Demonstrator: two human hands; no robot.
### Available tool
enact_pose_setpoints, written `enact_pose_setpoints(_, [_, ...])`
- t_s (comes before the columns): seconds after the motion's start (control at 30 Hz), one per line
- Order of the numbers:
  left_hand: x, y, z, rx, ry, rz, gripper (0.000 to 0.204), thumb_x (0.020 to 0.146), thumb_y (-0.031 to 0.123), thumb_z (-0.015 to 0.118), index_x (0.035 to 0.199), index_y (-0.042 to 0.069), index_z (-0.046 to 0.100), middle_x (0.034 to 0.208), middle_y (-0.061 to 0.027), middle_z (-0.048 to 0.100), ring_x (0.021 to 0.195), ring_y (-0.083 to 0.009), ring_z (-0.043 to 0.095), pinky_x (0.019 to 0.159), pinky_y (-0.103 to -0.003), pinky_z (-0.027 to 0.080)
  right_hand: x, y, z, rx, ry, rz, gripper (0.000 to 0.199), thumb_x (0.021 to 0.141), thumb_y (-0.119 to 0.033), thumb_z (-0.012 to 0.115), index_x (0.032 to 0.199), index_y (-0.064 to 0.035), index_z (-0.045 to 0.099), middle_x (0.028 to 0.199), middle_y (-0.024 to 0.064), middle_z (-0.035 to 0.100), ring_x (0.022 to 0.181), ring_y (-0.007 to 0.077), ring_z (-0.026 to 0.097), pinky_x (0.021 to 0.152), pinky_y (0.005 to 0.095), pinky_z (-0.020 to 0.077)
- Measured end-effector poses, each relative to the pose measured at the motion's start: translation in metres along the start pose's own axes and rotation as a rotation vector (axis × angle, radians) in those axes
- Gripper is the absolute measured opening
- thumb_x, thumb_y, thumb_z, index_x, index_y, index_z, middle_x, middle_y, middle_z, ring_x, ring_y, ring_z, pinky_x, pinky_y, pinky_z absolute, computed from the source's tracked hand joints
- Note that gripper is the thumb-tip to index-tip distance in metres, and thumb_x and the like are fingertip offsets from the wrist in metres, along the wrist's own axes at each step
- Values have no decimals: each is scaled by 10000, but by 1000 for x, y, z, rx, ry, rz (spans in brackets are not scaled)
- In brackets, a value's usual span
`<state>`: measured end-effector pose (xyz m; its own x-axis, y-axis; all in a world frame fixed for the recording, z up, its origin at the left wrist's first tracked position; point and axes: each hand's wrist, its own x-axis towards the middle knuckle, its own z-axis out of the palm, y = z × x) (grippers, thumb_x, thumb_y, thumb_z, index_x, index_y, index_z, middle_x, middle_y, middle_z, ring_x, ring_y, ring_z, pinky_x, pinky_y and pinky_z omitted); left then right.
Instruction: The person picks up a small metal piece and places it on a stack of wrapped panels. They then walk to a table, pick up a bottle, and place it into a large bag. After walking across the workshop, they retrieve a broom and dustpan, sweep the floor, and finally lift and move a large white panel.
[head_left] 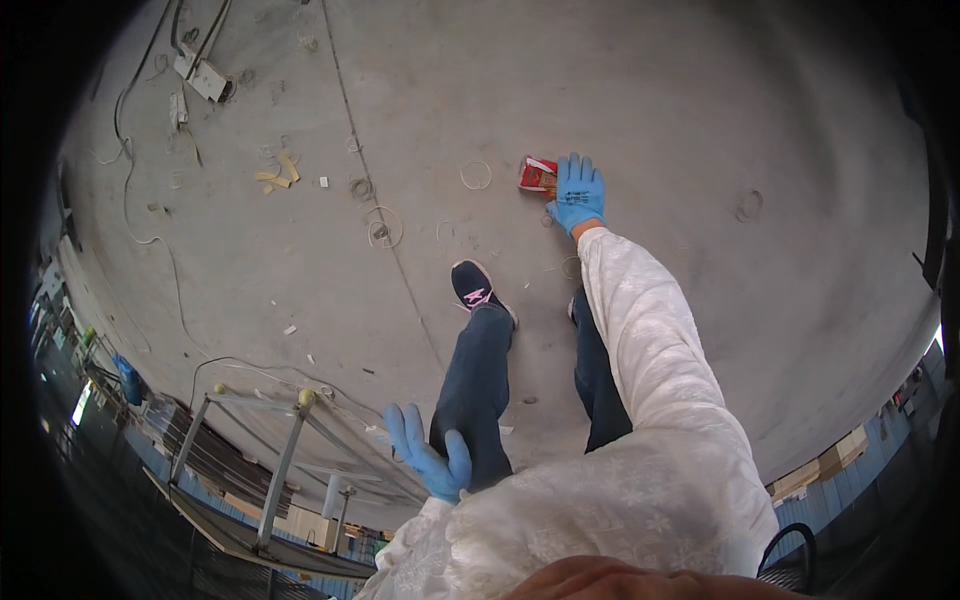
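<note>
My right hand (577, 195), in a light blue glove, reaches down at the floor ahead of my feet. It lies over the right part of a small red packet (536, 174) with pale edges, its thumb on the near side, and seems to grip it. The fingers' undersides are hidden. My left hand (428, 455), gloved in the same blue, hangs beside my left thigh with its fingers spread and nothing in it.
Left of me stands a metal frame (285, 470) with upright legs. Cables (175, 275) run along the floor at the left. Thin wire loops (476, 175), yellowish strips (283, 172) and a white box-like piece (203, 76) are scattered on the grey floor (700, 110).
</note>
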<state>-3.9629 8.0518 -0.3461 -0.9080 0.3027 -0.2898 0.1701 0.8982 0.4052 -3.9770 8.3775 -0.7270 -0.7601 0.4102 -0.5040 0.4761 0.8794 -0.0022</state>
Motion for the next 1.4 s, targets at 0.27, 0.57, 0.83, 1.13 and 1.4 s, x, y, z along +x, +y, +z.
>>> enact_pose_setpoints(0.27, [36,2,1,50,-20,87,531,872,163,609,1334,-59,469,1418,-318,402,1309,-512,375,1093,-565,305,32,-18,25,73,-181,29,825,666,-350,768,1351,-48,421,1115,151,592,1035,309,594,896,407,457])
enact_pose_setpoints(0.57, [14,-24,-21,-24,-169,-20,531,837,232,678,1249,-68,531,1351,-337,455,1259,-517,417,1073,-547,322,-55,-43,-132,363,-349,-123,562,708,-351,733,1103,-26,501,1021,212,657,927,379,660,813,468,516])
enact_pose_setpoints(0.83, [-21,-7,-62,86,-308,-100,674,782,297,690,1347,-5,478,1411,-271,428,1315,-454,381,1094,-526,301,-162,-85,-316,290,-302,-296,537,703,-415,726,1051,-41,559,1035,212,663,927,383,660,798,457,526])
enact_pose_setpoints(1.13, [-2,57,-249,-37,-9,286,846,663,328,772,1377,13,445,1392,-243,449,1311,-433,395,1106,-525,292,-296,-179,-511,-34,-377,-816,395,682,-344,732,963,-74,660,867,156,700,823,331,691,719,432,538])
enact_pose_setpoints(1.4, [-66,32,-352,-298,-55,148,796,642,335,833,1305,37,508,1103,-213,643,1010,-377,628,901,-450,485,-402,-268,-611,-261,-161,-1156,368,696,-365,766,937,-98,692,814,119,711,748,310,703,658,410,550])
